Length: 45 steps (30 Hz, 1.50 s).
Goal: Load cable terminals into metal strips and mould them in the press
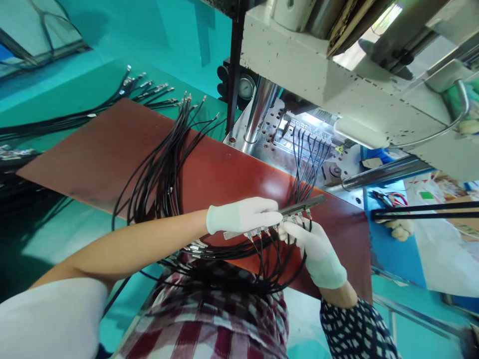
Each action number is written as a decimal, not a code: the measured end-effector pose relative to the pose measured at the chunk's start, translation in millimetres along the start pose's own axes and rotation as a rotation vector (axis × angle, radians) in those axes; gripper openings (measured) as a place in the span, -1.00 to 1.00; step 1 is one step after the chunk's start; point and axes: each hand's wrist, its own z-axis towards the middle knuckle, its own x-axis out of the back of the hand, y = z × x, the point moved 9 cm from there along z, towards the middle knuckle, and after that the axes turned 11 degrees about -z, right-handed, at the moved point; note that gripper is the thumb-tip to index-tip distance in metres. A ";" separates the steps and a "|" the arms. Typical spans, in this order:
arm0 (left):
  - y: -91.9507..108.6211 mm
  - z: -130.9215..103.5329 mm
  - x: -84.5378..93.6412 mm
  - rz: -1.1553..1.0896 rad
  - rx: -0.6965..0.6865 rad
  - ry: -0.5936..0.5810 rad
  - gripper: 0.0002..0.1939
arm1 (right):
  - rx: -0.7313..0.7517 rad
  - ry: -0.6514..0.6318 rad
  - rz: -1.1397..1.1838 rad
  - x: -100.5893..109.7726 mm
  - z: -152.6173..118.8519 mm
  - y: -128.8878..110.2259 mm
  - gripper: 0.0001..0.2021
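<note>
My gloved left hand (250,215) grips a narrow grey metal bar (315,201) from above, its fingers lying along it. A row of small metal cable connectors (266,231) sits along the bar's near edge, with black cables (277,284) looping down toward my lap. Close beside it, my gloved right hand (312,244) has thumb and fingers pinched on one of the black cables near its connector at the bar's right half. The fingertips partly hide that connector.
A red-brown board (232,174) lies under my hands, with a bundle of black cables (160,174) across it. Ahead stands a press (299,60); several cables run into its lit mould (307,137). Pliers (389,199) lie at the right, and more cables (93,109) at the left.
</note>
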 end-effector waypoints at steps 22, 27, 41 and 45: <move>-2.9 0.4 -2.3 0.038 0.010 0.000 -0.61 | -0.051 -0.024 0.039 -2.3 0.9 10.0 -0.66; -6.0 -0.1 -4.3 -0.101 0.043 0.010 -0.63 | 0.151 0.162 -0.139 26.4 -15.9 -7.7 -0.65; -1.6 -4.4 1.8 -0.069 0.020 0.111 -0.65 | 0.662 0.674 -1.374 -52.8 -73.6 -74.9 -0.89; -2.1 -5.2 1.5 -0.072 0.004 0.124 -0.66 | 0.670 0.679 -1.272 -56.8 -72.6 -72.5 -0.84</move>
